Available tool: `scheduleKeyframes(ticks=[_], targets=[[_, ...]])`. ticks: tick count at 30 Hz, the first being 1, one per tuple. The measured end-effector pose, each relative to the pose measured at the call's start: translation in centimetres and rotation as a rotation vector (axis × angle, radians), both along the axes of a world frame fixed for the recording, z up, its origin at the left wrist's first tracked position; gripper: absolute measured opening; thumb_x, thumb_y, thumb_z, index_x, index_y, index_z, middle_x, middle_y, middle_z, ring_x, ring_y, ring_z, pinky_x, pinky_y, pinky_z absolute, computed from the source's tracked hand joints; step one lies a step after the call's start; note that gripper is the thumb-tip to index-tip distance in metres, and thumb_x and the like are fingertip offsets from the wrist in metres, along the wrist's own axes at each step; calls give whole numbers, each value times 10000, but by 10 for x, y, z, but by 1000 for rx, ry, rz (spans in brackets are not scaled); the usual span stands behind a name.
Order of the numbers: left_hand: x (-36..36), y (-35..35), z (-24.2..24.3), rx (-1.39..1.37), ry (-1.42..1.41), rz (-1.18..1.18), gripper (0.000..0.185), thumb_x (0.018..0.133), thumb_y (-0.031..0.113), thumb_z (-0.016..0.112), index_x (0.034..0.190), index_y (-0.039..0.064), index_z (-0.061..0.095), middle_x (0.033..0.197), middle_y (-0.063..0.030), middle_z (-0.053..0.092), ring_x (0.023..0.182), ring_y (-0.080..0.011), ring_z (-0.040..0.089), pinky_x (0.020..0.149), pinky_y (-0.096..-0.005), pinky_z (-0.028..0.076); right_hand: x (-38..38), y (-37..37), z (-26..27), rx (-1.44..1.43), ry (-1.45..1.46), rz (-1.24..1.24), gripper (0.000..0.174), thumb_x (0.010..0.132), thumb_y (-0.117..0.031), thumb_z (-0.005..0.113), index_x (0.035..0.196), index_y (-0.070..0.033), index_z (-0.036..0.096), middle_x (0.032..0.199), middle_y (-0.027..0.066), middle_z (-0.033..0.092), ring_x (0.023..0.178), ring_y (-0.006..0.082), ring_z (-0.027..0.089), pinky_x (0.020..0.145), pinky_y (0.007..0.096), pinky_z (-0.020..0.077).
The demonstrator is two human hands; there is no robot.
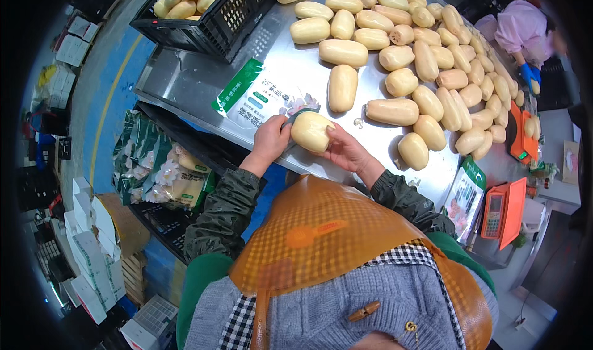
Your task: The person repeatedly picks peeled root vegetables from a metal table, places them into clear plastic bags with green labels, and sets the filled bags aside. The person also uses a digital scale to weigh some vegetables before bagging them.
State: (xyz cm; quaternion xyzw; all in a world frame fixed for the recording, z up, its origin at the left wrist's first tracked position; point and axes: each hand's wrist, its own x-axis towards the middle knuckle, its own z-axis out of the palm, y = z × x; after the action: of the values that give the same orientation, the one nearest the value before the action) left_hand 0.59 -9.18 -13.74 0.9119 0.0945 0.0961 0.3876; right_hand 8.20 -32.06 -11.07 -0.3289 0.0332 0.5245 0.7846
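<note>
A short, thick peeled lotus root section (311, 131) is between my two hands above the table's near edge. My right hand (347, 150) holds its right end, thumb on top. With its thumb and fingers my left hand (270, 139) pinches the edge of a printed plastic bag (302, 111) at the root's left side; how far the root sits in the bag is hidden. Another green and white printed bag (250, 95) lies flat on the steel table (185, 74). Many peeled lotus root sections (343, 88) spread over the table beyond my hands and to the right.
A black plastic crate (222, 26) of lotus roots stands at the back left. Printed bags (162, 165) lie on a black crate below the table, at left. Orange scales (502, 213) stand at right, near a bag (464, 197). A co-worker in pink with blue gloves (529, 74) is at upper right.
</note>
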Motion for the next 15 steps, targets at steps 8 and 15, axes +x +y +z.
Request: scheduleKeyframes(ticks=[8,15], targets=[[-1,-33,34,417,-191,-70,63,854,145,646,859,87,620,835,-125,595,723,-343,639,626,-466,525,-21,2,-1,-637,-797,118,639,837,-173,784,1381,2,500,1151,136,653,990,196,655,813,304,553],[-12,-49,58,465,-255,-143,95,833,133,641,823,115,548,761,-72,583,648,-285,647,603,-416,508,-32,9,3,-380,-234,-214,551,912,-156,744,1362,31,485,1130,127,658,970,191,670,797,295,561]])
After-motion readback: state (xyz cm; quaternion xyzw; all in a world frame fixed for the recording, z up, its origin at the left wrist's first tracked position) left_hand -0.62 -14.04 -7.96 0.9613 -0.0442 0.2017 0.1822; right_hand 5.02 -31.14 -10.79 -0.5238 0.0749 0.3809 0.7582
